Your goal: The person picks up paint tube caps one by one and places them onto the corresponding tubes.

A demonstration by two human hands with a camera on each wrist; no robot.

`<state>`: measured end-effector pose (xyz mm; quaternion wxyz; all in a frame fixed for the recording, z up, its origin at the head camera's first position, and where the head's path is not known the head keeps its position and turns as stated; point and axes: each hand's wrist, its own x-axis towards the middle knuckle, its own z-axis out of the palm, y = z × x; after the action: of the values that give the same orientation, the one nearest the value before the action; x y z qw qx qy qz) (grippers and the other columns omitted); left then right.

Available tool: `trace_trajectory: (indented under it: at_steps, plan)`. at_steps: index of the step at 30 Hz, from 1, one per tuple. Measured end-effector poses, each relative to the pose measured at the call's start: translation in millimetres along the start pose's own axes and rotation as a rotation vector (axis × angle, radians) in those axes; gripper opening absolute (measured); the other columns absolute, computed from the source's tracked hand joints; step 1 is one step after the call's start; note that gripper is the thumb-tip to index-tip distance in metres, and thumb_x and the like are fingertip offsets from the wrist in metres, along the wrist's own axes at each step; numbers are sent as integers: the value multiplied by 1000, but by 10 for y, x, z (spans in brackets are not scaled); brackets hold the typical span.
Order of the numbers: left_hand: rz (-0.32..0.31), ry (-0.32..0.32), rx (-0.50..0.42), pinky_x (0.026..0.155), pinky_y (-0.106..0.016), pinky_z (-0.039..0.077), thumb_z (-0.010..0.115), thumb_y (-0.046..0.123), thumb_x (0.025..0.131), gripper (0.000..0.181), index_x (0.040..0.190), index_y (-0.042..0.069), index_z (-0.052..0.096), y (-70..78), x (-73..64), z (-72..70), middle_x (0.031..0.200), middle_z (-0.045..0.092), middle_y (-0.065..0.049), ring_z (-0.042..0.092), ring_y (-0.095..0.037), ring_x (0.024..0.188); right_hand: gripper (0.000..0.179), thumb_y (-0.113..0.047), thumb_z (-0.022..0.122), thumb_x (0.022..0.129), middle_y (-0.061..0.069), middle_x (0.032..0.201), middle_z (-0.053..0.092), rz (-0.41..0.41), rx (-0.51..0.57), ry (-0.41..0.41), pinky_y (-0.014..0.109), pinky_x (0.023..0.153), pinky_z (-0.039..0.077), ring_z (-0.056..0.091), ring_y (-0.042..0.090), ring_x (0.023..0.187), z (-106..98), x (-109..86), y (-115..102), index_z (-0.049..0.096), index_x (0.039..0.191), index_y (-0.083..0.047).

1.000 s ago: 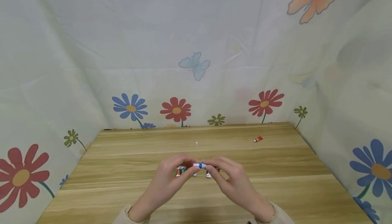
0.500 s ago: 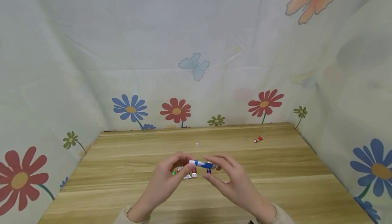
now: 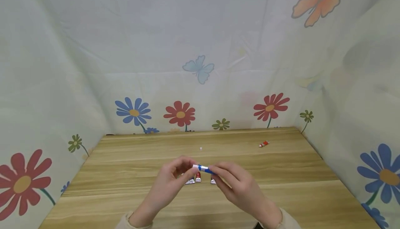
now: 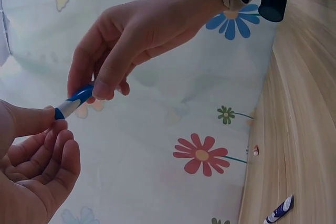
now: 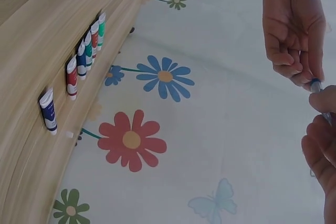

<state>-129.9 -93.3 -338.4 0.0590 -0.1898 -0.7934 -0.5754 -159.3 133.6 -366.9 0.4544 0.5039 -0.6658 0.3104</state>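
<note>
A small blue-and-white paint tube [image 3: 203,169] with a white cap end is held in the air above the table, between both hands. My left hand [image 3: 167,183] pinches its white end with thumb and fingers. The right hand [image 3: 240,187] pinches the blue body from the other side. In the left wrist view the tube [image 4: 76,100] lies slanted between the two hands, its blue end under the right thumb. The right wrist view shows only a short piece of it, mostly covered by fingers.
Several paint tubes stand in a row, among them a violet one [image 5: 48,111], a red one [image 5: 72,78] and a green one [image 5: 101,31]. A small white piece [image 3: 201,148] lies behind the hands. An orange-red tube [image 3: 264,144] lies far right on the wooden table [image 3: 125,156].
The right hand's fingers parted from near the tube's middle half a second ago, baring its blue body, and now pinch it again. The left hand has shifted slightly left with the white end.
</note>
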Motion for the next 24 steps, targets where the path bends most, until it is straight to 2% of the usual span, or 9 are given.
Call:
trace_trajectory:
  at_steps: [6,11,14,17,20,22,24]
  plan:
    - [9,-11,21,73,-28,54,69,27,97,18,106,11,71,-2,-1,-2,91,69,-5,63,-20,81,27,-19,56,105,9,103,72,-14,-54,-4,24,75,57,70,17,86,-5,-4,2,72,112,2]
    - [33,-42,27,71,-31,57,69,25,97,16,106,11,70,4,-15,0,91,70,-1,65,-17,80,25,-18,60,102,8,102,74,51,59,-4,24,75,57,72,16,86,9,-51,6,72,113,1]
    - [62,-49,62,64,-28,54,70,27,97,15,105,15,71,5,-27,6,90,71,0,64,-16,75,19,-11,65,99,5,99,75,178,205,-37,22,72,57,72,13,84,-3,-77,-15,72,114,-1]
    - [110,-29,120,58,-24,49,71,30,96,13,104,20,71,7,-38,14,88,70,4,60,-13,70,18,-3,66,97,2,93,76,388,381,-105,21,65,56,70,8,77,-40,-75,-46,73,113,-6]
    - [194,-5,177,55,-24,47,72,27,95,10,104,22,71,7,-52,17,85,68,10,56,-10,67,18,-1,63,98,0,88,75,581,520,-166,26,60,56,68,8,69,-77,-52,-68,73,111,-8]
    - [242,6,203,55,-24,48,72,25,95,9,103,23,71,7,-64,16,85,66,12,56,-9,66,17,-2,61,100,1,87,75,649,567,-193,30,60,57,68,11,66,-92,-37,-74,73,110,-8]
    - [268,13,217,55,-24,49,72,23,95,9,104,22,71,10,-73,15,84,66,13,56,-9,66,17,-4,60,100,0,88,75,675,578,-203,32,61,57,68,14,67,-97,-28,-77,73,111,-9]
